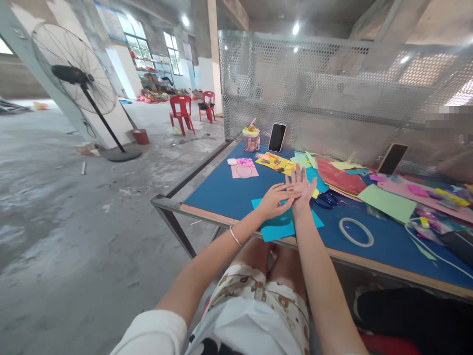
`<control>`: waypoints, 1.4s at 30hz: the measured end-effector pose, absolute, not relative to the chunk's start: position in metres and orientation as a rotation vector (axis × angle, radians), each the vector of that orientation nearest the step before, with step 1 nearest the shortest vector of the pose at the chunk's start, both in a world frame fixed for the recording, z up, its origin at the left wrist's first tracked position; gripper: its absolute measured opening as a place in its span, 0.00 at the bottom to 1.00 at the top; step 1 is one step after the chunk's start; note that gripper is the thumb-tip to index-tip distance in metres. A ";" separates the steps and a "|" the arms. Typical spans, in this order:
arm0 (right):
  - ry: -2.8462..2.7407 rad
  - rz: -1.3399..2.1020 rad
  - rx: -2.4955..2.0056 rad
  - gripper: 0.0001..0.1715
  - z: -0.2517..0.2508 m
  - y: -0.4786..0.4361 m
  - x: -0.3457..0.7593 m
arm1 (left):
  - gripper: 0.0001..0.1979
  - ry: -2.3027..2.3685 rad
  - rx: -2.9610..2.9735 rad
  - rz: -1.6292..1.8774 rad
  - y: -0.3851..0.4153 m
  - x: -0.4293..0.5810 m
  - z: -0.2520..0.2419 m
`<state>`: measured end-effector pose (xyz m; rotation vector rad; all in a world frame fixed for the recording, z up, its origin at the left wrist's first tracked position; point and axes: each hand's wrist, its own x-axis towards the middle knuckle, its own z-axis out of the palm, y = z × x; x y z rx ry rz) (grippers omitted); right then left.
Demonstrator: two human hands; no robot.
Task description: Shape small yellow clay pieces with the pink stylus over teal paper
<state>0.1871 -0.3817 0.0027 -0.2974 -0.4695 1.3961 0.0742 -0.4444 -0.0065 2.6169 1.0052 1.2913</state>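
Palm up and fingers spread, my right hand is above the front of the blue-topped table. My left hand reaches across, its fingers stretched out and lying on the right palm. Whether something small lies between the two, I cannot tell. Under both hands is a bright blue sheet of paper near the table edge. Just beyond them lies a yellow sheet with small orange and dark pieces on it. Dark-handled scissors rest right of my right hand.
A roll of tape and a green sheet lie to the right. Toward the back are a pink card, a decorated clear cup and a propped phone. A perforated metal panel borders the table's far side.
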 end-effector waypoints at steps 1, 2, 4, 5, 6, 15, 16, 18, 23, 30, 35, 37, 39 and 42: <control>-0.487 1.415 -0.296 0.30 0.003 -0.382 0.186 | 0.17 1.029 2.615 1.274 -0.444 0.074 -0.006; -0.499 1.433 -0.298 0.31 0.003 -0.382 0.185 | 0.18 1.083 2.604 1.262 -0.444 0.074 -0.006; -0.497 1.449 -0.307 0.32 0.004 -0.382 0.185 | 0.18 1.204 2.571 1.251 -0.443 0.074 -0.006; -0.484 1.441 -0.312 0.31 0.004 -0.382 0.185 | 0.19 1.239 2.560 1.251 -0.442 0.075 -0.007; -0.465 1.423 -0.316 0.31 0.004 -0.382 0.186 | 0.19 1.244 2.560 1.250 -0.442 0.075 -0.007; -0.473 1.373 -0.278 0.29 0.000 -0.383 0.183 | 0.20 1.062 2.643 1.146 -0.445 0.073 -0.003; -0.471 1.372 -0.277 0.29 -0.001 -0.383 0.183 | 0.21 1.074 2.643 1.126 -0.445 0.073 -0.003; -0.459 1.358 -0.273 0.28 -0.003 -0.380 0.184 | 0.21 1.103 2.638 1.101 -0.446 0.073 -0.003; -0.440 1.319 -0.311 0.28 -0.007 -0.375 0.189 | 0.22 1.026 2.667 1.091 -0.446 0.074 -0.006; -0.444 1.327 -0.349 0.29 -0.007 -0.373 0.188 | 0.19 1.028 2.643 1.179 -0.443 0.076 -0.008; -0.597 1.537 -0.249 0.37 0.001 -0.382 0.179 | 0.14 1.038 2.380 1.460 -0.436 0.075 -0.009; -0.645 1.616 -0.228 0.40 0.006 -0.388 0.175 | 0.13 1.018 2.309 1.551 -0.434 0.074 -0.008; -0.672 1.667 -0.220 0.42 0.011 -0.394 0.172 | 0.12 1.012 2.296 1.599 -0.431 0.073 -0.007; -0.681 1.706 -0.209 0.42 0.017 -0.400 0.172 | 0.11 1.093 2.336 1.598 -0.429 0.072 -0.007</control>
